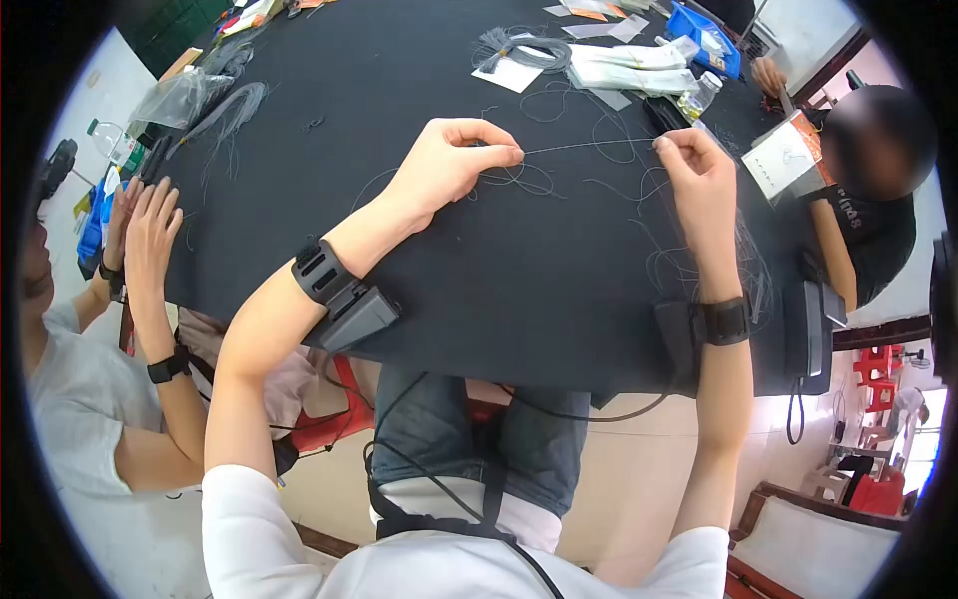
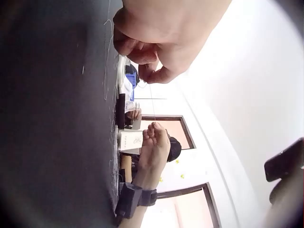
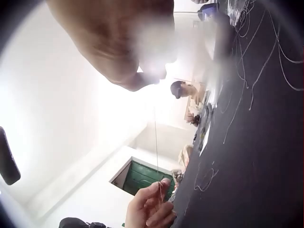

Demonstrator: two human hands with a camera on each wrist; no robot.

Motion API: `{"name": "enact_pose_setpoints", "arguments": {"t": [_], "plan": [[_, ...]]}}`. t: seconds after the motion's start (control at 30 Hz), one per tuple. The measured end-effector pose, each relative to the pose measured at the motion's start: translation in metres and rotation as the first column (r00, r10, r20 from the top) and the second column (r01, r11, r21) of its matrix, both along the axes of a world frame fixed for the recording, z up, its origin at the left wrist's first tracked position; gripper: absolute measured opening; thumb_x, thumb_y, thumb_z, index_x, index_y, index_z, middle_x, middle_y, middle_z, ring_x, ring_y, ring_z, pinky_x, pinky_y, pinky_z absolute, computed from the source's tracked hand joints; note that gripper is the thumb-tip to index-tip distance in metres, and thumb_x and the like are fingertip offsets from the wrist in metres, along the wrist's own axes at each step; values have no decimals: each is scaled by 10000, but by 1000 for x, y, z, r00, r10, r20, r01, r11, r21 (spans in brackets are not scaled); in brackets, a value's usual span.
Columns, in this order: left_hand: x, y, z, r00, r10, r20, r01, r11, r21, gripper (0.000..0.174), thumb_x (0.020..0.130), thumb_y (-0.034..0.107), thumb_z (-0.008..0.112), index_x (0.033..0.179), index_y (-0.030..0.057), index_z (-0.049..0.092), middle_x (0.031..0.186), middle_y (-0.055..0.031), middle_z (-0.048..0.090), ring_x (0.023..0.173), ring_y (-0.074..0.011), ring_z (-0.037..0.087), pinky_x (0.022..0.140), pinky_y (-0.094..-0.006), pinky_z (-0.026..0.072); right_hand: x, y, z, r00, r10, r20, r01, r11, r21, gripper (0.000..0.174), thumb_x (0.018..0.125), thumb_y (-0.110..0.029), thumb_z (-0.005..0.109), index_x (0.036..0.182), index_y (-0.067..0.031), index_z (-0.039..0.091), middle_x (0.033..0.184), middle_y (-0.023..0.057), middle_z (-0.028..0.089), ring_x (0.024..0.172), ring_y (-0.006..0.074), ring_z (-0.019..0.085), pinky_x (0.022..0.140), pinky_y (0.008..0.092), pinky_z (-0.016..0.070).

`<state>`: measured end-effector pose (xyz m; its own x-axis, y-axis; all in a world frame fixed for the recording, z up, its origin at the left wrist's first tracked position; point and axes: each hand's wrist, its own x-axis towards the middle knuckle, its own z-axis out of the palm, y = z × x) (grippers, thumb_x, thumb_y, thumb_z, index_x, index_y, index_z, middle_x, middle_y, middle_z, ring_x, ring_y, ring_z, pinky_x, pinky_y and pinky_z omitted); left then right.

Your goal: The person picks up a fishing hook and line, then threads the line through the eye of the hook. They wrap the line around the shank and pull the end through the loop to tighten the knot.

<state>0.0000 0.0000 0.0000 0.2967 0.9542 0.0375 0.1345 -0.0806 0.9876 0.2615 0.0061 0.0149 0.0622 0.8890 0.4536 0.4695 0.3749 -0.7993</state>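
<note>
A thin grey thread (image 1: 589, 146) runs taut between my two hands above the black table. My left hand (image 1: 451, 165) pinches one end of it between thumb and forefinger, with loose loops hanging below the fingertips. At the right, my right hand (image 1: 705, 180) pinches the thread's other stretch between thumb and fingertips. In the right wrist view the thread (image 3: 156, 142) stretches to the left hand (image 3: 153, 204), and blur covers part of the right hand. More loose strands (image 1: 654, 265) lie on the table beside the right wrist.
A coiled grey thread bundle (image 1: 519, 50), white packets (image 1: 629, 68), a small jar (image 1: 701, 93) and a blue tray (image 1: 704, 38) lie at the back right. Another person's hands (image 1: 150, 230) rest at the left edge. Someone sits at the right behind a printed card (image 1: 780, 160).
</note>
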Motion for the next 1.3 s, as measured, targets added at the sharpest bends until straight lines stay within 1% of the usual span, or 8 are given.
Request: {"name": "enact_pose_setpoints", "arguments": {"t": [0.33, 0.43, 0.53, 0.63, 0.67, 0.87, 0.97, 1.3], "plan": [[3, -3, 0, 997, -4, 83, 17, 988, -154, 166, 799, 161, 613, 899, 33, 646, 707, -5, 590, 421, -8, 377, 384, -147, 264, 37, 15, 10, 961, -237, -142, 251, 964, 87, 195, 808, -144, 594, 822, 49, 616, 668, -1, 553, 582, 26, 444, 528, 171, 331], [0, -1, 3, 996, -28, 86, 44, 981, -189, 174, 799, 171, 618, 907, 37, 639, 696, 12, 566, 477, -14, 412, 406, -152, 281, 34, 14, 9, 952, -284, -114, 287, 958, 12, 195, 827, -117, 565, 878, 68, 595, 767, 61, 600, 666, 68, 529, 600, 192, 413], [-3, 5, -4, 986, -70, 151, 103, 969, -226, 183, 801, 183, 618, 916, 41, 628, 725, 17, 554, 555, -25, 448, 438, -159, 305, 25, 22, -1, 755, 52, -653, -24, 998, 53, 214, 858, -83, 495, 970, 94, 541, 930, 143, 603, 820, 158, 589, 768, 267, 482], [-8, 12, -7, 972, -96, 212, 151, 953, -262, 190, 805, 187, 612, 923, 39, 619, 767, 8, 555, 625, -40, 469, 477, -166, 328, 19, 17, 8, 505, 213, -836, -316, 948, 51, 239, 878, -65, 436, 1034, 109, 483, 1064, 196, 557, 956, 237, 573, 914, 357, 455], [-9, 14, -7, 969, -101, 227, 163, 948, -275, 191, 807, 187, 610, 925, 37, 616, 781, 4, 557, 647, -45, 475, 491, -168, 336, 14, 15, 11, 491, 185, -851, -294, 955, 39, 208, 884, -83, 424, 980, 86, 498, 1000, 164, 568, 915, 234, 574, 927, 380, 446], [-13, 25, -16, 947, -137, 292, 221, 935, -276, 130, 780, 128, 608, 844, 20, 645, 845, -33, 605, 726, -74, 496, 571, -197, 383, 30, 30, -13, 404, 321, -857, -408, 902, 145, 123, 878, -80, 436, 851, 19, 504, 822, 95, 530, 742, 183, 527, 773, 346, 474], [-11, 24, -14, 948, -154, 279, 220, 950, -223, 129, 767, 118, 622, 832, 10, 650, 839, -41, 614, 725, -84, 502, 586, -205, 383, 29, 30, -13, 404, 359, -842, -425, 888, 175, 108, 876, -74, 443, 825, 5, 496, 800, 81, 515, 687, 145, 468, 669, 306, 426], [-13, 28, -15, 962, -168, 217, 204, 967, -155, 144, 743, 109, 632, 844, 10, 657, 836, -48, 621, 733, -78, 488, 625, -203, 363, 29, 31, -12, 502, 240, -831, -279, 954, 107, 85, 880, -68, 425, 850, 2, 463, 778, 70, 478, 653, 113, 405, 612, 272, 371]]}}
